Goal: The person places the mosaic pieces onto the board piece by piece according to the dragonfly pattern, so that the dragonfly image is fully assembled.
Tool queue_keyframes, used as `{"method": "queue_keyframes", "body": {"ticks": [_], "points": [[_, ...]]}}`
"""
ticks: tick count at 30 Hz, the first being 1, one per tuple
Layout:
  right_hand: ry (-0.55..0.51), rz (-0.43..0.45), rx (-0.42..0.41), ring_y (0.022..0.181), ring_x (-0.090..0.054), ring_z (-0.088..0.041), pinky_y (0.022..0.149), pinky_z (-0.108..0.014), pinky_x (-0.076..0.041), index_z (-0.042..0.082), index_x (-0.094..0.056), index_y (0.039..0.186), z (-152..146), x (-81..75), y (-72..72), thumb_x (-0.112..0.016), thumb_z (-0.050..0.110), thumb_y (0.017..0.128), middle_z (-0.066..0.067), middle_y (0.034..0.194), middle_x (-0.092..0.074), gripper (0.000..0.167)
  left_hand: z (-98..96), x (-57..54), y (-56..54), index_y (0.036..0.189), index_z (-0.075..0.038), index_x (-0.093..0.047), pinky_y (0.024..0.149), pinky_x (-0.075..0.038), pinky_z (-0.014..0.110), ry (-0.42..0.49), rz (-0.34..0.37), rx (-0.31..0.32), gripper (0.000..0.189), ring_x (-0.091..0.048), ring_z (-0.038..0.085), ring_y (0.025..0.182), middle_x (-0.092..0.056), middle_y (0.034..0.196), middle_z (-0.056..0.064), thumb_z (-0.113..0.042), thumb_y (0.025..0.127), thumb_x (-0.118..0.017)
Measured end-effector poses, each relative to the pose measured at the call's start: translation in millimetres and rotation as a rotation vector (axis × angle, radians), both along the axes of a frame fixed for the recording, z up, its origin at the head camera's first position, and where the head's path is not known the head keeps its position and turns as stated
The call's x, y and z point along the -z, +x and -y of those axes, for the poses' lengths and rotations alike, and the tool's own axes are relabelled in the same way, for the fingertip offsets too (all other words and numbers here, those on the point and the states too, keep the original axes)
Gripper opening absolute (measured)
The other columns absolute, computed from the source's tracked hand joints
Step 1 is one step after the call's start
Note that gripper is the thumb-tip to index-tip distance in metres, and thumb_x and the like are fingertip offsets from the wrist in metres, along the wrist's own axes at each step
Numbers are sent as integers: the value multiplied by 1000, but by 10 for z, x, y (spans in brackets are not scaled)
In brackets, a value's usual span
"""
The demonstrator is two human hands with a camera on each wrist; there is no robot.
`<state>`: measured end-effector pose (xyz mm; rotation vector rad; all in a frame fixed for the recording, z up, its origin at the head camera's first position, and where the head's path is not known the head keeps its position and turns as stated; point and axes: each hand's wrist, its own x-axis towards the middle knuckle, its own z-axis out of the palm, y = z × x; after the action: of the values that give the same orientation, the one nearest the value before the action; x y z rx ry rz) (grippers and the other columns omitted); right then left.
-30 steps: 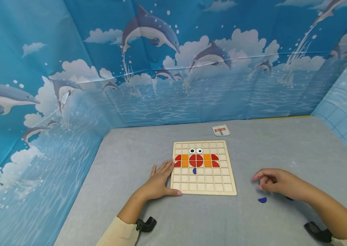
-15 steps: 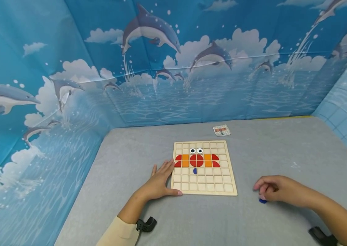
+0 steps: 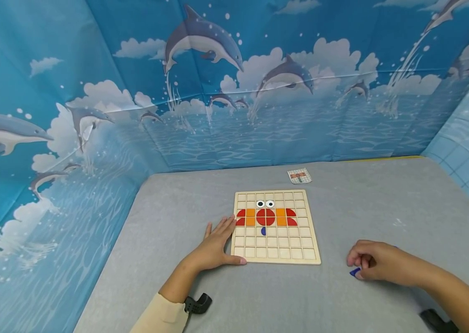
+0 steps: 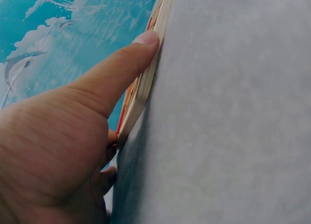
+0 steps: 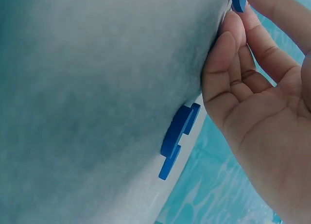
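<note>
A square wooden grid board [image 3: 276,254] lies on the grey table, bearing red, orange, blue and eye-patterned tiles. My left hand [image 3: 215,245] rests against its left side, fingers extended. The left thumb [image 4: 121,66] presses on the board's edge [image 4: 141,95] in the left wrist view. Off to the board's right, my right hand [image 3: 384,262] pinches a small blue rounded tile [image 3: 355,272] just at the table surface. That blue tile [image 5: 238,0] is partly cut off at the top of the right wrist view.
More blue tiles [image 5: 177,131] lie close together on the table near the right palm; the right hand hides them in the head view. A small pattern card [image 3: 299,175] sits behind the board. A dolphin-printed curtain [image 3: 234,129] hangs along the table's back and left.
My right hand has moved down and slightly toward me, onto the blue tile, and taken it between thumb and fingers. The tile is now tilted. Left hand and board have stayed put.
</note>
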<state>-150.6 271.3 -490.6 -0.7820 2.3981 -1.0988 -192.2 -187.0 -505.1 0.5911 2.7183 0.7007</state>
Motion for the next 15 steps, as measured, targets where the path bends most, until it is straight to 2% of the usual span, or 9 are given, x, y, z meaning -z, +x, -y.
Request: {"method": "queue_keyframes", "body": {"ticks": [5,8,12,15], "points": [[3,-101,-6,76,-51,4,61,-19,-45,20,-69,94,10,12,12,-77,20,90,9,88,-58,10,1,1,0,164,-16,-17,125,7,59,-7,-1,1,120,-3,22,161,-10,172,-5,-64,74,-81],[15,-122,6,76,-50,5,61,-19,-45,21,-69,92,21,10,15,-77,21,90,11,87,-58,8,-1,-8,-2,164,-16,-17,125,7,59,-3,0,0,120,-3,22,161,-10,172,-4,-64,75,-81],[31,-103,23,73,-49,5,59,-20,-44,17,-68,90,33,-3,16,-78,20,89,13,84,-56,11,-5,-17,-1,164,-16,-18,125,8,60,0,5,-4,119,-3,22,161,-10,172,-4,-63,75,-81],[38,-57,39,70,-49,4,57,-21,-43,14,-65,90,37,-19,12,-77,20,90,12,79,-55,13,-6,-16,3,164,-16,-18,125,8,60,-3,8,-4,119,-3,22,161,-9,172,-4,-63,75,-81]]}}
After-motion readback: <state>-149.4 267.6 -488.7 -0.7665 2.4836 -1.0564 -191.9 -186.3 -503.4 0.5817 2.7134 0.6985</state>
